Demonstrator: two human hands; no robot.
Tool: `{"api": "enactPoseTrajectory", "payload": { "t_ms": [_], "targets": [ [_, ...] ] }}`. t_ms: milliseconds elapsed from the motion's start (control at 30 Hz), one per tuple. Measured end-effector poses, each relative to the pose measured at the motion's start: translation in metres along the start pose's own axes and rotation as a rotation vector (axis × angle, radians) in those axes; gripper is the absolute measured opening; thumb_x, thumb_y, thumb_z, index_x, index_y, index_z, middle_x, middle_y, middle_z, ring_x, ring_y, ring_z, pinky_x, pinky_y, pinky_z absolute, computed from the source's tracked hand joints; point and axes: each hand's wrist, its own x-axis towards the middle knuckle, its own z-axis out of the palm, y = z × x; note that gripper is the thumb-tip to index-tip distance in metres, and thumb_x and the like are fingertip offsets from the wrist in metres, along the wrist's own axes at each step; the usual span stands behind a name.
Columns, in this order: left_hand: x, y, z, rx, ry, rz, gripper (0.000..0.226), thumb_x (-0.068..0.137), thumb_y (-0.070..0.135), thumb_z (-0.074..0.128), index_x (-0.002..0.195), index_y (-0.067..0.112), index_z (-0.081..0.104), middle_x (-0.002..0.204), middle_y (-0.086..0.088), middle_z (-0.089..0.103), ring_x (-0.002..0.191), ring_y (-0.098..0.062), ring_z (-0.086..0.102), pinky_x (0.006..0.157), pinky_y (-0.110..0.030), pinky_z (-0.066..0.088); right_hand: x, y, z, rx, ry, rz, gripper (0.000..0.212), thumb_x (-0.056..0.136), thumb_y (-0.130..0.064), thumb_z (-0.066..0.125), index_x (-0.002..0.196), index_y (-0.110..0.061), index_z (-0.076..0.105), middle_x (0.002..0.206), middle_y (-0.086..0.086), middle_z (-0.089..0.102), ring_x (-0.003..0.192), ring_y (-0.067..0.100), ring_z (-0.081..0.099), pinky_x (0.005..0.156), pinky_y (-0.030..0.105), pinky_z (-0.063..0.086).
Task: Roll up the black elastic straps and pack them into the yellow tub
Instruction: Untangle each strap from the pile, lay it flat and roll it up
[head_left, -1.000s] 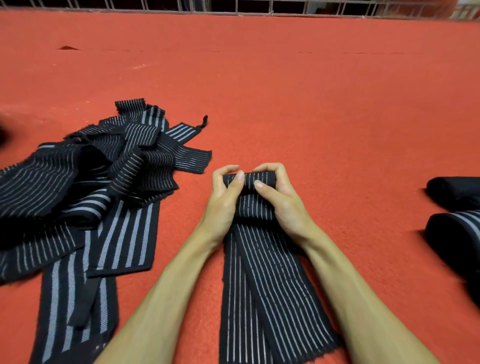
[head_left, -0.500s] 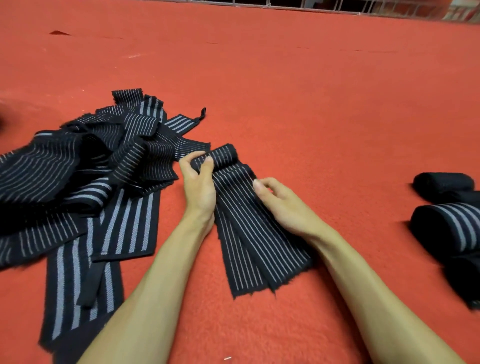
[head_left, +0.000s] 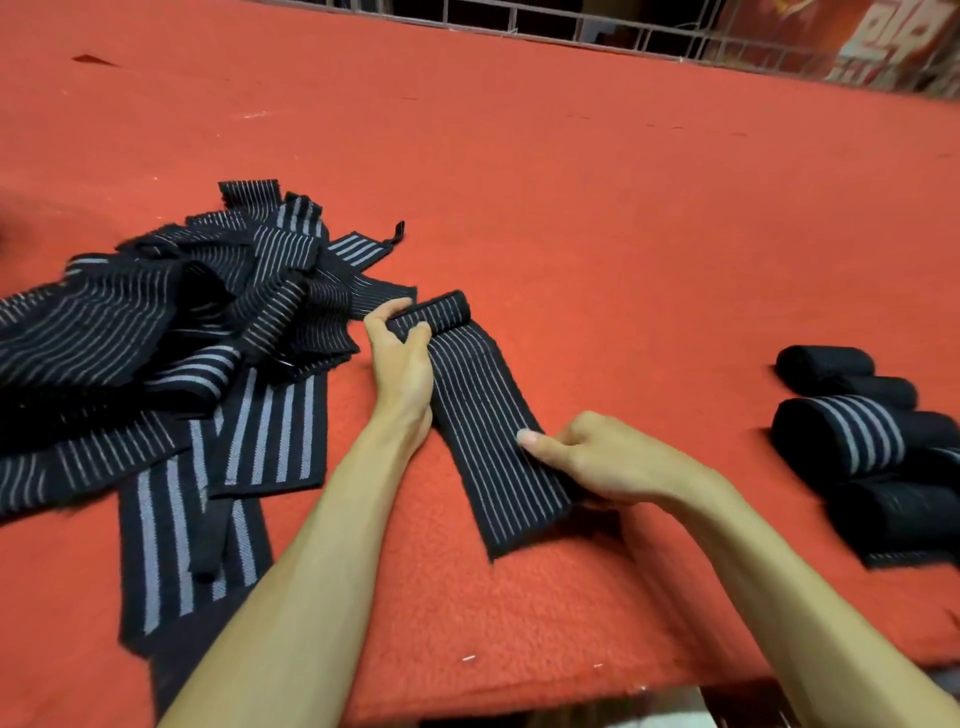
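Left to right:

- loose pile (head_left: 171, 332) of unrolled black straps sits at 9 o'clock from the work strap. It's tangled and overlapped. The wide-stripe pieces (head_left: 208, 493) lie flatter, trailing toward 7 o'clock. Probably the feed stock, kept within reach of the left hand.
- left hand (head_left: 402, 364): thumb and fingertips pinch the left end of the started roll (head_left: 441, 312). My read is that it holds the coil so it doesn't spring open.
- work strap (head_left: 488, 426) lies flat on the red felt top (head_left: 623, 234), running from the roll at 11 o'clock to the free end at 5 o'clock. Only a few turns are wound, so most of the length is still to go.
- right hand (head_left: 597, 457): fingers curled, with the thumb on top pinching the strap's right edge near the free end. Likely it's tensioning and squaring the strap so the roll tracks straight.
- finished rolls (head_left: 852, 431) are stacked at 3 o'clock, well apart from the work strap, staged for packing.
- yellow tub isn't in view.

In the way: the pile's edge is just beside the roll at 10 o'clock, so a loose end could get wound in. The free end is near the table edge at 6 o'clock. The wire rack (head_left: 571, 26) at 12 o'clock is far off and no issue.
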Motion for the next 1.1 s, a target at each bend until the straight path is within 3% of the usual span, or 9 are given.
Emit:
{"api": "enactPoseTrajectory", "payload": {
  "t_ms": [67,133,300,367,467,567,767,900,1100],
  "targets": [
    [-0.001,0.001,-0.003,0.012,-0.102,-0.04,0.029,0.096,0.002,0.047,0.115,0.024,0.048,0.093,-0.005,0.056,0.078,-0.016,0.054,0.076,-0.036,0.048,0.009,0.006,-0.005,-0.31,0.104,0.038,0.071,0.09,-0.07,0.033,0.055,-0.01,0.046,0.053,0.002,0.047,0.055,0.021,0.051,0.053,0.031,0.039],
    [-0.006,0.005,-0.003,-0.01,-0.211,-0.076,0.029,0.097,0.003,0.048,0.118,0.023,0.047,0.091,-0.004,0.06,0.071,-0.012,0.059,0.067,-0.031,0.051,0.02,0.013,-0.011,-0.326,0.279,0.039,0.078,0.082,-0.08,0.026,0.058,-0.01,0.052,0.058,0.005,0.053,0.068,0.029,0.057,0.065,0.035,0.047],
    [-0.009,-0.001,0.0,0.095,-0.417,-0.031,0.036,0.096,0.003,0.052,0.127,0.019,0.042,0.112,-0.01,0.058,0.094,-0.015,0.062,0.082,-0.032,0.055,0.071,0.011,-0.012,0.446,0.676,-0.193,0.046,0.098,-0.055,0.038,0.075,-0.022,0.061,0.059,-0.009,0.056,0.06,0.009,0.053,0.067,0.031,0.04],
    [-0.01,-0.005,-0.001,0.148,-0.486,0.008,0.035,0.096,0.001,0.052,0.125,0.019,0.044,0.11,-0.009,0.059,0.094,-0.012,0.062,0.083,-0.029,0.054,0.089,0.005,-0.008,0.642,0.632,-0.21,0.044,0.097,-0.058,0.037,0.086,-0.023,0.06,0.071,-0.009,0.06,0.067,0.011,0.057,0.07,0.039,0.045],
    [-0.01,-0.008,-0.002,0.232,-0.545,0.09,0.033,0.096,-0.002,0.052,0.12,0.019,0.045,0.107,-0.006,0.057,0.094,-0.01,0.058,0.083,-0.026,0.051,0.098,-0.001,0.004,0.569,0.522,-0.248,0.054,0.096,-0.06,0.032,0.094,-0.015,0.062,0.089,-0.002,0.065,0.086,0.016,0.06,0.085,0.042,0.046],
    [-0.011,-0.011,0.0,0.289,-0.571,0.137,0.033,0.097,-0.003,0.048,0.115,0.024,0.041,0.104,-0.001,0.052,0.09,-0.001,0.055,0.08,-0.019,0.047,0.099,0.005,0.01,0.626,0.49,-0.307,0.054,0.092,-0.063,0.033,0.086,-0.015,0.056,0.079,-0.009,0.058,0.075,0.009,0.053,0.081,0.045,0.045],
    [-0.015,-0.014,0.003,0.339,-0.631,0.154,0.035,0.087,0.021,0.052,0.117,0.032,0.036,0.107,0.002,0.05,0.094,-0.001,0.055,0.083,-0.022,0.048,0.099,0.011,0.011,0.796,0.426,-0.392,0.012,0.101,-0.039,0.042,0.094,-0.03,0.046,0.087,-0.012,0.055,0.078,0.002,0.053,0.079,0.034,0.044],
    [-0.019,-0.008,0.008,0.217,-0.575,0.058,0.035,0.092,0.035,0.057,0.121,0.03,0.037,0.103,0.003,0.057,0.086,0.003,0.061,0.075,-0.016,0.049,0.097,0.01,0.011,0.865,0.385,-0.453,0.018,0.087,-0.042,0.042,0.1,-0.03,0.042,0.094,-0.009,0.054,0.082,0.005,0.054,0.078,0.029,0.044],
    [-0.026,-0.004,0.012,0.24,-0.5,0.078,0.028,0.101,0.034,0.029,0.122,0.017,0.038,0.099,0.006,0.056,0.075,0.012,0.058,0.068,-0.008,0.045,0.088,0.003,0.008,0.927,0.398,-0.562,0.021,0.078,-0.022,0.04,0.099,-0.027,0.04,0.085,-0.007,0.05,0.071,0.001,0.048,0.066,0.02,0.041]
  ]
}}
